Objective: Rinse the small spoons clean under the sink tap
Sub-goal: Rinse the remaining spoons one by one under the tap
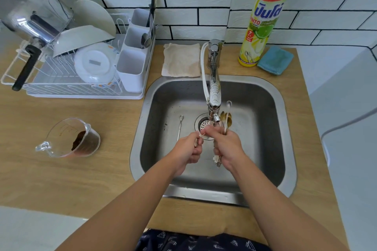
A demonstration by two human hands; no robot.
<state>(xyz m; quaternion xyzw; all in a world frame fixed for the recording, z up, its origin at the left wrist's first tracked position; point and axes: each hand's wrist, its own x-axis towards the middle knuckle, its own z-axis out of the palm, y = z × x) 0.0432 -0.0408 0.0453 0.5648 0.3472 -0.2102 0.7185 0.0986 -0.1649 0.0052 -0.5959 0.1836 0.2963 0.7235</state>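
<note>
Head: sink [265, 96] holds spoon [180, 126]; jug [69, 138] holds grounds [80, 140].

1. My right grip [228, 150] covers the spoon [226, 120] shafts; I can't count them.
2. What my left grip [188, 150] pinches is too small and blurred to tell.
3. The tap [214, 96] hides part of the drain [204, 124].
4. The top edge cuts off the bottle [263, 20] cap.
</note>
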